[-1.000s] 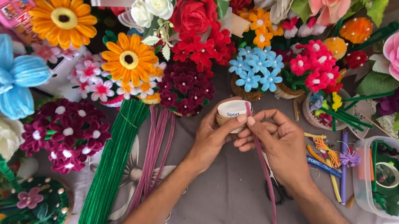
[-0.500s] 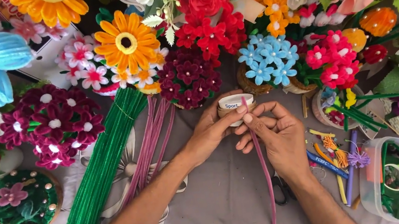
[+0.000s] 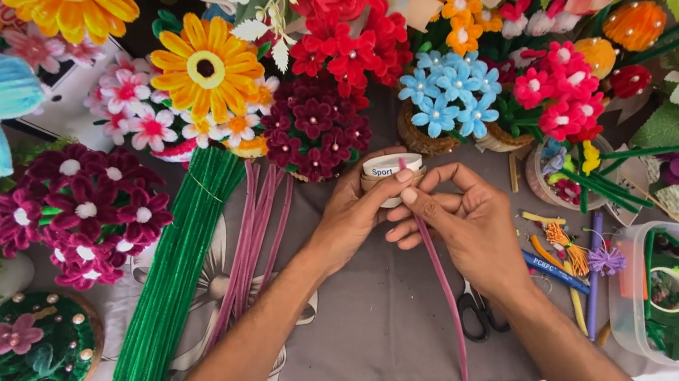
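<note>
My left hand (image 3: 352, 219) grips a white roll of tape (image 3: 391, 169) over the grey cloth (image 3: 380, 321). My right hand (image 3: 464, 220) pinches the upper end of a long mauve pipe cleaner (image 3: 448, 310), which runs down between my forearms toward the bottom edge. Both thumbs meet at the tape roll and the stem's top. The tape's loose end is too small to make out.
A bundle of green pipe cleaners (image 3: 168, 293) and several mauve ones (image 3: 252, 242) lie at the left. Black scissors (image 3: 474, 313) sit under my right wrist. A clear tub (image 3: 665, 297) with green wire stands at the right. Handmade flowers (image 3: 319, 125) ring the cloth.
The camera has shifted slightly, so the flowers sit higher in view. My hands stay together at the tape roll and the stem's top, with small finger movements.
</note>
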